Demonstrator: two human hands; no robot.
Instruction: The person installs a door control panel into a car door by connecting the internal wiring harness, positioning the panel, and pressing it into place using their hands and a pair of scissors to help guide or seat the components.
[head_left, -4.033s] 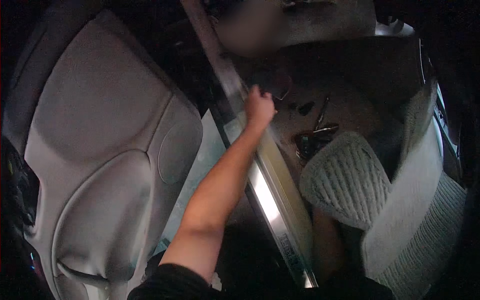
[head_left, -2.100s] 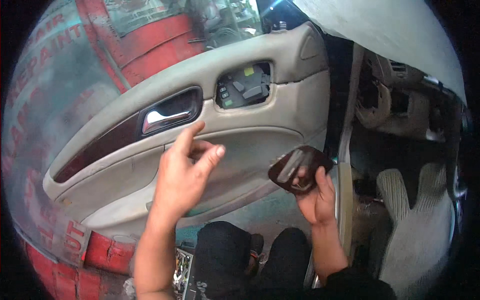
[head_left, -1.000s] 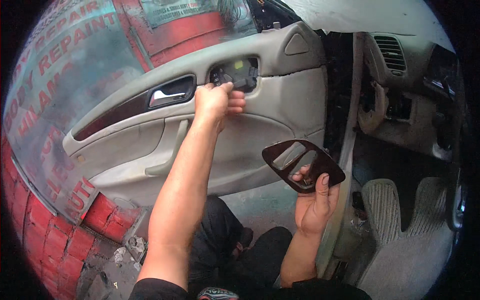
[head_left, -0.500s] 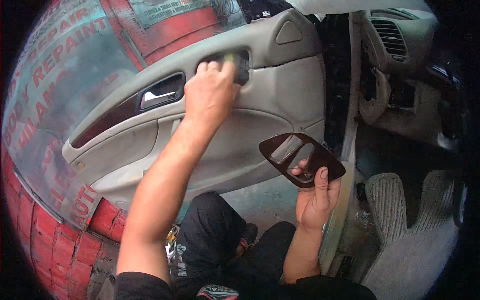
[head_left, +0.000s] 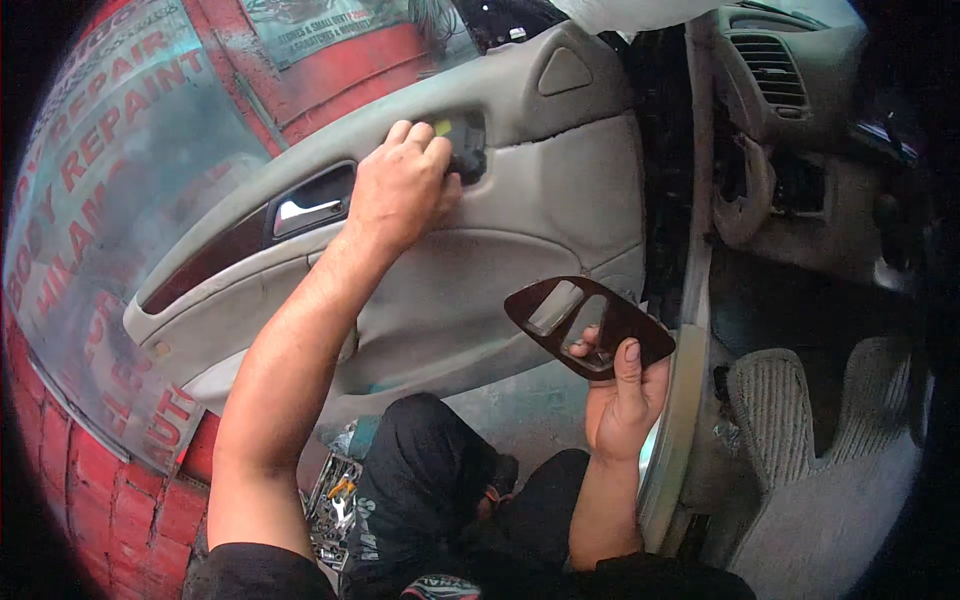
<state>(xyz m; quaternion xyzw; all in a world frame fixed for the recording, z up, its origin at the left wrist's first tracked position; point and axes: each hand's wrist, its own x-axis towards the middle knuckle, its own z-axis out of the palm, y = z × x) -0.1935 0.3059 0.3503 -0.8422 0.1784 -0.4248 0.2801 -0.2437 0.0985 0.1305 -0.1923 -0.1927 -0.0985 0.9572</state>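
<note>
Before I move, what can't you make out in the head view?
All in the head view:
Grip of the left hand on the switch module: the hand itself hides it, and the module's left side.
Some fingers of the right hand: behind the brown switch bezel, whose underside faces away.
Small tools: most too small to identify.
Car seat: cut off by the dark fisheye rim.

Brown trim plate tilted, two cutouts; dark switch unit partly hidden.

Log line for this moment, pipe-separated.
left hand: at switch unit in door panel | right hand: holds dark trim plate | left grip: unclear
</note>
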